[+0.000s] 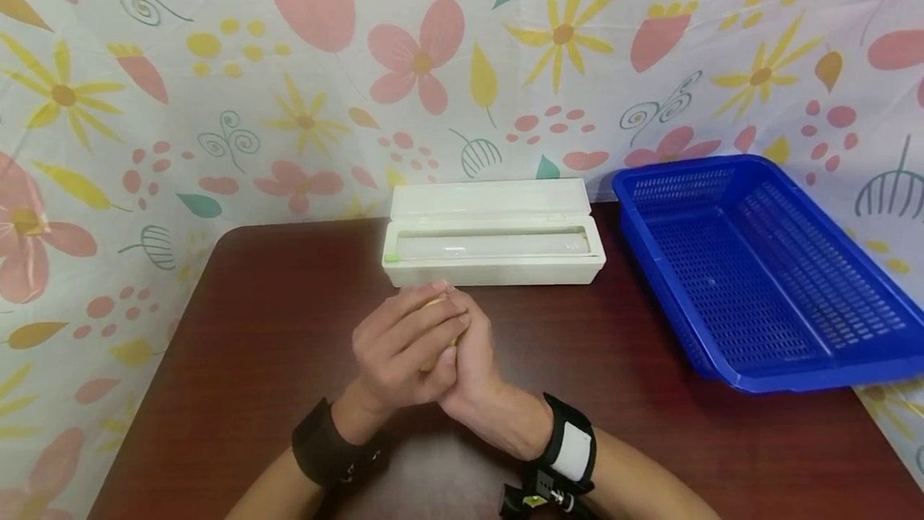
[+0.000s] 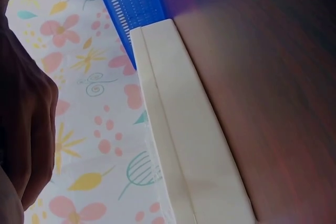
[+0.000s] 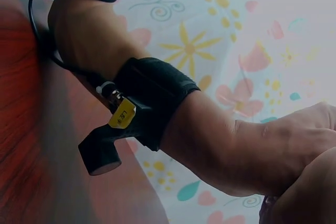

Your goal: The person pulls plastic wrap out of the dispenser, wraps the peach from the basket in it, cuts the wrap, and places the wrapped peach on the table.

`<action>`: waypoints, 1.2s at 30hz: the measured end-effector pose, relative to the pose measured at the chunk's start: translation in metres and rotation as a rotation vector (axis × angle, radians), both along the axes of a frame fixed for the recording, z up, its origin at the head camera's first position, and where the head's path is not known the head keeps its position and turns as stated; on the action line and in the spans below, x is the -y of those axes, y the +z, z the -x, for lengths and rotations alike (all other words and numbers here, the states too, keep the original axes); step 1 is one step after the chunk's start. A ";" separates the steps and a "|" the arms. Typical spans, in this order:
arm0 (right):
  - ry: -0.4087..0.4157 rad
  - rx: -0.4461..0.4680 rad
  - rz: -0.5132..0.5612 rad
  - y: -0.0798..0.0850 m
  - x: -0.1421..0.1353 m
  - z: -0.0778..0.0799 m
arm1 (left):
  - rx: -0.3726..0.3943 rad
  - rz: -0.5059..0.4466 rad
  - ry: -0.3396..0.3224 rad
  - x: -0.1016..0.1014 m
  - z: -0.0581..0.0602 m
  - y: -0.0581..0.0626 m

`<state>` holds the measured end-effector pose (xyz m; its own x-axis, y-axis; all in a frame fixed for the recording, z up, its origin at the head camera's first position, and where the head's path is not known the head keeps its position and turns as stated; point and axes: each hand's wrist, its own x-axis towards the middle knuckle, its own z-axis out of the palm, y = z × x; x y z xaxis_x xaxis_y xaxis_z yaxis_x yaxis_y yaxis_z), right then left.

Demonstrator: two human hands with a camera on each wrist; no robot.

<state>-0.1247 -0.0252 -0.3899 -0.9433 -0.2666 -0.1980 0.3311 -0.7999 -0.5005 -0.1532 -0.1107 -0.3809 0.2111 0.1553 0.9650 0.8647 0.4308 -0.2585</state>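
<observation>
In the head view, my left hand (image 1: 404, 351) and right hand (image 1: 478, 355) are clasped together above the near middle of the table. Between the palms they hold a small yellowish thing (image 1: 431, 362), mostly hidden by the fingers; I cannot tell what kind it is. The left fingers lie across the front of it, and the right palm backs it from the other side. Just beyond the fingertips stands a white cling film dispenser (image 1: 498, 273), its lid raised at the back and a roll of film (image 1: 498, 246) inside.
A blue plastic basket (image 1: 711, 375) with perforated walls stands at the right of the dark reddish table (image 1: 253, 327). Behind the table hangs a flower-print cloth (image 1: 447, 135). The dispenser carries a small green piece (image 1: 391, 257) at its left end.
</observation>
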 end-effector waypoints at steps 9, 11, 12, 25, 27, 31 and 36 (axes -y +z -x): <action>0.055 -0.073 0.045 0.006 0.000 0.000 | -0.039 -0.004 -0.012 0.000 -0.002 0.006; 0.055 -0.064 0.036 0.006 0.000 0.000 | -0.043 -0.006 -0.007 -0.001 -0.003 0.006; 0.052 -0.061 0.026 0.006 -0.001 0.001 | -0.044 -0.007 -0.004 -0.001 -0.003 0.006; 0.053 -0.057 -0.017 0.005 -0.004 0.003 | -0.039 0.006 0.000 -0.004 -0.002 0.005; 0.042 -0.053 -0.036 0.005 -0.004 0.003 | -0.041 -0.001 0.005 -0.004 -0.003 0.006; 0.009 -0.029 -0.082 0.003 -0.004 0.003 | -0.043 -0.018 0.008 -0.005 -0.003 0.006; -0.050 0.013 -0.128 0.002 -0.002 0.003 | -0.026 -0.029 0.007 -0.005 -0.004 0.006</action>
<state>-0.1274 -0.0232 -0.3880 -0.9518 -0.1915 -0.2394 0.2998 -0.7452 -0.5956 -0.1492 -0.1052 -0.3752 0.2357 0.1289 0.9632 0.8548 0.4441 -0.2686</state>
